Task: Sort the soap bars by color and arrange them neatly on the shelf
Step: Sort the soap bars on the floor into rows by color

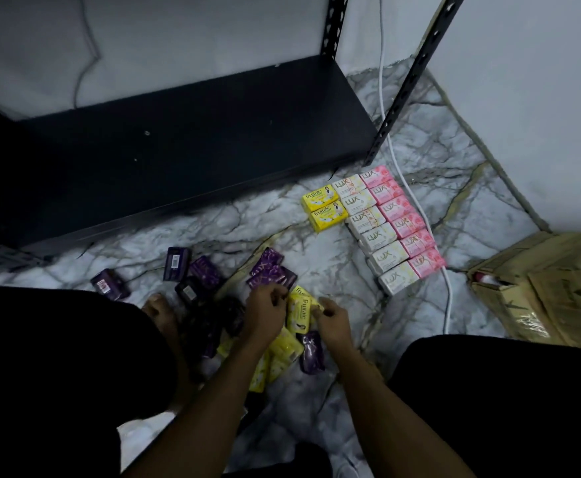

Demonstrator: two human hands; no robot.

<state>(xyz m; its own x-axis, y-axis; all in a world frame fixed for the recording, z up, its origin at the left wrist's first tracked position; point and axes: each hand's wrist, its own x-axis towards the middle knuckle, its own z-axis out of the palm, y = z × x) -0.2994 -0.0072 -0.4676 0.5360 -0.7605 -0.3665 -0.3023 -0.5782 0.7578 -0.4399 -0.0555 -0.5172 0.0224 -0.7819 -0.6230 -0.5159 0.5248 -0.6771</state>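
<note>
Your left hand [265, 310] and right hand [332, 317]: fingers curled, both pinching one yellow soap bar [297, 313] above the mixed pile [282, 353]. Floor [316, 246]: veined marble; sorted rows of pink bars [403, 219], white bars [375, 232] and two yellow bars [323, 208] lie beside the dark shelf [178, 146]. Purple bars [196, 274] scattered. Cardboard box [551, 288] at right. Forearms reach forward between your knees.

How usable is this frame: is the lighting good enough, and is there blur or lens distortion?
Head view: dim overall, corners vignetted; the purple soap bars near the dark trousers are hard to separate, while the pink row and white row read clearly. Both hands look slightly soft. Wide-angle bending tilts the shelf posts. No glare.
</note>
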